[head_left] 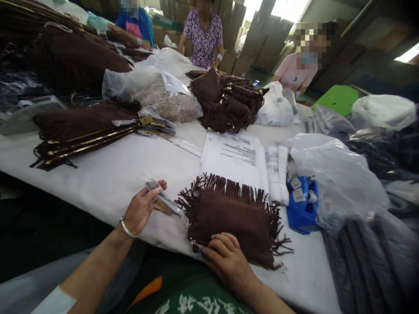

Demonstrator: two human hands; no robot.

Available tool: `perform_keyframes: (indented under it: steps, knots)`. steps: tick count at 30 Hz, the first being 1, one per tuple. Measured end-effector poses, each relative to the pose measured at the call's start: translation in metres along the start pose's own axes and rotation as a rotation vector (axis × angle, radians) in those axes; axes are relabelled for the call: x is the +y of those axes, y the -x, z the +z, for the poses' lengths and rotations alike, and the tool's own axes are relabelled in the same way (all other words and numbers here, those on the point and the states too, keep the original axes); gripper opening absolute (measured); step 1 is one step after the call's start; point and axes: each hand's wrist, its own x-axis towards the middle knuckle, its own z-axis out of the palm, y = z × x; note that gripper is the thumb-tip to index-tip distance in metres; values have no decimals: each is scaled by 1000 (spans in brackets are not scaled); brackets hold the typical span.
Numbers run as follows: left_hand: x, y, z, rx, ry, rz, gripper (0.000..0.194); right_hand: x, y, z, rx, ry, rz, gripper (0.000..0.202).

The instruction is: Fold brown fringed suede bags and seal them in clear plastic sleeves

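A dark brown fringed clutch bag (231,220) lies flat at the near edge of the table, with its fringe spread along the far and right sides. My left hand (142,209), wearing a bangle, is closed on a hang tag in a clear plastic sleeve (168,203), left of the bag. A brownish card shows below the sleeve. At the bag's near edge, my right hand (231,259) grips the border with curled fingers, close to the zipper pull (194,244). Its thumb is hidden, and a pale sliver shows by the fingertips.
Printed white plastic bags (234,157) lie beyond the clutch, beside rolled white bags (277,174) and a blue tape dispenser (303,205). Brown bags are stacked left (88,126) and heaped at the back (229,98). Clear plastic (337,174) covers the right. Several people stand across the table.
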Motion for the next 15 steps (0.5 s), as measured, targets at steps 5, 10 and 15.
perform_keyframes:
  steps: [5,10,15]
  knots:
    - [4,46,-10,88,-407,301,36,0,1,18,142,18,151,14]
    - [-7,119,-28,-64,-794,552,25,-6,7,2,177,-175,260,27]
    - [-34,161,-15,-372,-921,786,44,-32,13,-37,385,-541,281,22]
